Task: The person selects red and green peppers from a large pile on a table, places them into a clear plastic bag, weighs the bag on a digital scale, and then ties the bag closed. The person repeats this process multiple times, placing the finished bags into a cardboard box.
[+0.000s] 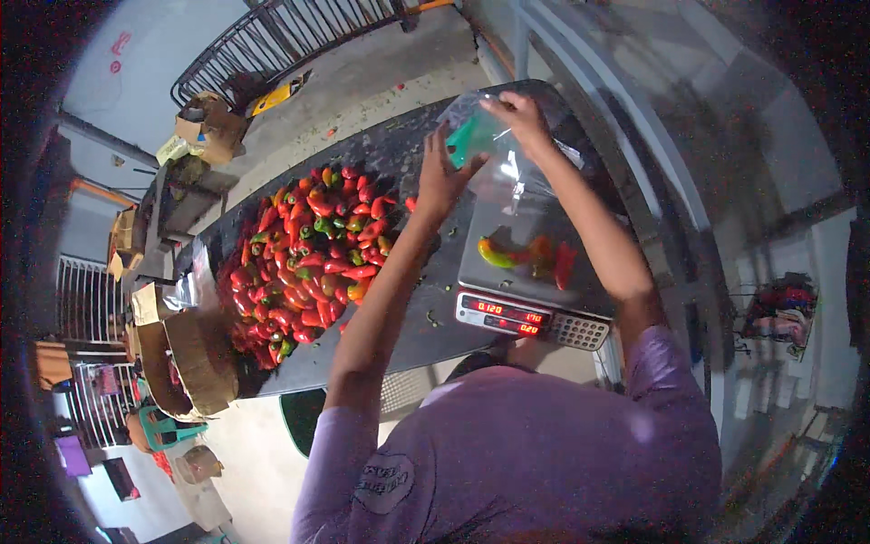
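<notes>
My right hand (523, 122) pinches the upper edge of a clear plastic bag (513, 170) over the far end of a digital scale. My left hand (442, 166) is at the bag's left side, thumb and fingers spread around a green patch (463, 141) that I cannot identify. Whether those fingers grip the film is unclear. On the near part of the scale's metal pan (476, 275) lie a yellow-green pepper (496, 253), an orange pepper (540, 255) and a red pepper (564, 265), the last two blurred. The scale's display (503, 314) is lit with red digits beside a keypad (578, 331).
Left of my left arm, a large heap of mostly red peppers (306, 258) covers the dark table (435, 319). An open cardboard box (204, 360) and some plastic bags (194, 285) sit at its left end. A metal railing (285, 47) stands beyond. A green chair (163, 428) is farther left.
</notes>
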